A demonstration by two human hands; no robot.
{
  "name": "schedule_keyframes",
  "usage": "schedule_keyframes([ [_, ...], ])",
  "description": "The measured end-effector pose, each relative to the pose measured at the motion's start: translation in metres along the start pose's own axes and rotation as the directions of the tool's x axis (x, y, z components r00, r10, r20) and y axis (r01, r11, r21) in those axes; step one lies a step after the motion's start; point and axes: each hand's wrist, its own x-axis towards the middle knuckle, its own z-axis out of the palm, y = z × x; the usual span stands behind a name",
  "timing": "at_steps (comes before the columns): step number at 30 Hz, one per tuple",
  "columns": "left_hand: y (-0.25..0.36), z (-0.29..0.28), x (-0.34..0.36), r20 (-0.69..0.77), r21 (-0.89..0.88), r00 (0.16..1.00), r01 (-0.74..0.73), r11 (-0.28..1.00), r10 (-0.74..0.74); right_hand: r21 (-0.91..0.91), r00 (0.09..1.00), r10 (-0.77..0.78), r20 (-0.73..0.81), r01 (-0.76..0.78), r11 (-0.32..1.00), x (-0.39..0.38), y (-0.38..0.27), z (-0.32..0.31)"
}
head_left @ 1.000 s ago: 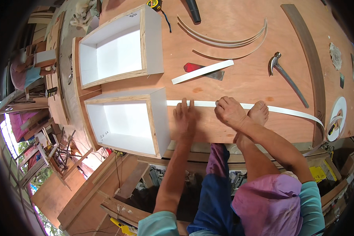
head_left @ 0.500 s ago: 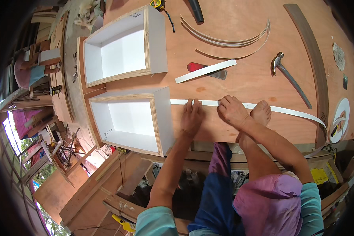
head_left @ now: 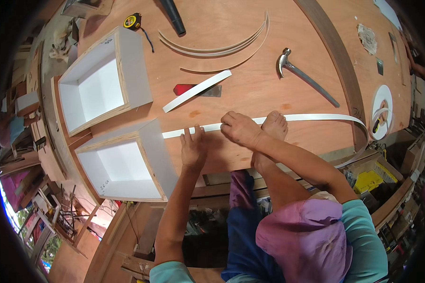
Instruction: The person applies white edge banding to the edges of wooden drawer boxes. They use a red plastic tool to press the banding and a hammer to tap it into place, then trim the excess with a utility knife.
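A long white edge-banding strip (head_left: 316, 117) runs across the plywood tabletop, from the side of the lower white box (head_left: 169, 162) toward a roll (head_left: 378, 94) at the right. My left hand (head_left: 192, 147) rests near the box, its fingers stretched out over the strip. Farther right, my right hand (head_left: 242, 131) has its fingers curled down on the same strip, thumb side hidden. My bare foot (head_left: 275, 125) is beside the right hand and covers part of the strip.
Beyond the hands lie a short white strip (head_left: 198, 90) across a red-handled blade tool (head_left: 184, 88), several curved strips (head_left: 212, 53), and a claw hammer (head_left: 309, 79). A second white box (head_left: 134, 66), a tape measure (head_left: 132, 21) and a long brown board (head_left: 337, 52) are also on the table.
The view has swung to the right, so everything on the table sits farther left in the picture. Both hands remain at the strip, with little visible change in their pose.
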Motion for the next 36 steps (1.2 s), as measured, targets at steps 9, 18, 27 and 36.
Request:
schedule_keyframes([
  [9, 0.053, 0.007, 0.036, 0.174, 0.033, 0.855, 0.490, 0.871, -0.488, -0.190, 0.920, 0.392, 0.018, -0.382, 0.904, -0.053, 0.024, -0.065],
  [18, 0.056, 0.026, 0.029, -0.131, -0.018, 0.887, 0.445, 0.896, -0.443, -0.160, 0.879, 0.476, -0.029, -0.474, 0.866, -0.025, 0.012, -0.045],
  [27, 0.071, 0.000, 0.039, 0.117, 0.066, 0.839, 0.528, 0.847, -0.532, 0.386, 0.265, 0.962, -0.068, -0.882, 0.270, 0.005, 0.037, -0.063],
  [36, 0.085, -0.007, 0.041, 0.094, -0.084, 0.808, 0.588, 0.804, -0.582, 0.085, 0.965, 0.231, 0.124, -0.242, 0.967, 0.069, 0.024, -0.028],
])
